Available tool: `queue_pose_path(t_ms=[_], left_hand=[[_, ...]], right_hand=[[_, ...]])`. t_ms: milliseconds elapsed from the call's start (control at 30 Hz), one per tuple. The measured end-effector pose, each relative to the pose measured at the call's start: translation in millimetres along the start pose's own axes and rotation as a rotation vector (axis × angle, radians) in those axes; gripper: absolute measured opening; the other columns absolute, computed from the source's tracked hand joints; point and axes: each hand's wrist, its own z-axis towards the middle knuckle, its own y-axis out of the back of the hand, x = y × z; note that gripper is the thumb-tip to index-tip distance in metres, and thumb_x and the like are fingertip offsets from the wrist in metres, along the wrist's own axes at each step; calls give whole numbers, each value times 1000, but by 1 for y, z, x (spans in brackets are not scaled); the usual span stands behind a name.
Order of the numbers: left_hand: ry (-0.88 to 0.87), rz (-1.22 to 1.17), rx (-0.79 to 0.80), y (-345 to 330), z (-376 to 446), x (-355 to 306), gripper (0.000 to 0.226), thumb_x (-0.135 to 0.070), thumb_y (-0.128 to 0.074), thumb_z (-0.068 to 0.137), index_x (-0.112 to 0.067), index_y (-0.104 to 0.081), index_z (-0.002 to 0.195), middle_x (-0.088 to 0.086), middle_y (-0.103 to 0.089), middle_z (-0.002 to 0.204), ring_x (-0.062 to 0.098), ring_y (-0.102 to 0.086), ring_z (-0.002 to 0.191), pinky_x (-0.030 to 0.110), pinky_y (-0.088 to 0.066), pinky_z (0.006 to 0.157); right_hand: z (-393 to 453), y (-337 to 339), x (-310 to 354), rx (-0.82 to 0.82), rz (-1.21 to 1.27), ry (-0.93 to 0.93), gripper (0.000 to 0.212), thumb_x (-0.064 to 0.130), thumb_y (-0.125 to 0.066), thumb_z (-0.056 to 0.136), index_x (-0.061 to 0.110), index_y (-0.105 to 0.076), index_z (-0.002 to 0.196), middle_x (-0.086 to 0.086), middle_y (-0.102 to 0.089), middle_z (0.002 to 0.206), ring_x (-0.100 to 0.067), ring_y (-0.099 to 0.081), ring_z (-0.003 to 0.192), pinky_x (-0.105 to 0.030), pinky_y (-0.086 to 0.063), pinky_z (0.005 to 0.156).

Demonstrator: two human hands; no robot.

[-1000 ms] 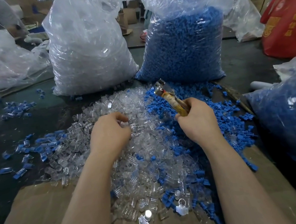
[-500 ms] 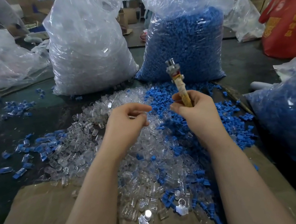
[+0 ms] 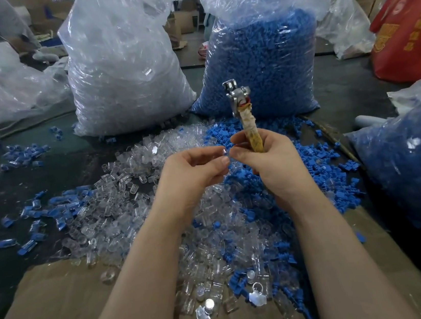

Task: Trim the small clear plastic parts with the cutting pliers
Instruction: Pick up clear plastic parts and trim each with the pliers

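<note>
Two bare forearms reach forward over a work table [image 3: 348, 79], the hands meeting just above a loose heap of small clear plastic parts [image 3: 134, 196] and blue plastic pieces [image 3: 320, 171]. The left hand [image 3: 192, 173] is turned thumb-up, its fingers curled inward, and pinches one small clear part [image 3: 225, 152] between thumb and fingertips. The right hand [image 3: 271, 163] sits just beside it, fingers wrapped round the tape-bound yellowish handles of the cutting pliers [image 3: 245, 117], which stand nearly upright with the metal head raised above both hands. The right thumb and forefinger reach toward the clear part, and the two hands nearly touch at the fingertips; whether the right hand also touches the part cannot be told.

The heap spreads from the dark table top onto a sheet of brown cardboard [image 3: 63, 307] under the forearms. Behind it stand two tall plastic sacks side by side: a sack of clear parts [image 3: 123, 71] on the left and a sack of blue pieces [image 3: 262, 53] on the right. A third bag of blue pieces [image 3: 414, 172] lies at the right edge, with a red bag [image 3: 409, 34] beyond it. Scattered blue pieces lie on the table to the left.
</note>
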Motion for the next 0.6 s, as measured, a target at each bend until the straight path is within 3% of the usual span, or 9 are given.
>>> queue_pose_path(t_ms=[167,267,333,433,500,600], left_hand=[[11,65,-29,1,1,1,17,-11,-76,83,-11,-73,99,1,-76,83,13,-73,75,21,-58,70],[3,146,-81,2,2,3,13,-19,-76,84,-17,-73,96,-3,-75,85,14,-72,81,22,-55,71],[2,154,-109,3,3,3,12,-22,-78,82,-19,-74,93,-4,-76,87,15,-72,85,26,-53,76],[-1,148,-138,5,4,2,10,-25,-79,80,-21,-74,88,-5,-75,86,4,-69,79,22,-48,74],[-8,148,-144,4,4,1,11,-22,-79,80,-20,-72,88,-6,-76,86,-2,-67,73,16,-45,69],[-33,77,-152,2,3,-1,15,-12,-78,80,-14,-68,90,4,-76,94,12,-71,86,22,-51,73]], right_hand=[[2,2,-2,-61,-98,-10,13,14,-74,85,25,-68,86,16,-69,73,3,-63,70,-10,-48,62],[7,9,-7,-217,-517,-74,8,23,-69,88,24,-65,94,10,-65,79,-11,-62,75,-28,-48,63],[8,14,-10,-243,-836,-159,12,29,-64,89,22,-60,98,4,-59,80,-18,-55,70,-30,-40,57],[4,15,-13,-204,-1101,-284,24,32,-62,91,18,-47,79,0,-49,73,-18,-44,59,-29,-29,47],[3,13,-15,-142,-1152,-310,31,30,-62,92,19,-41,72,-3,-50,72,-19,-46,58,-29,-30,46],[3,9,-15,-73,-1138,-320,28,25,-63,91,18,-44,72,-4,-53,70,-21,-51,59,-29,-34,47]])
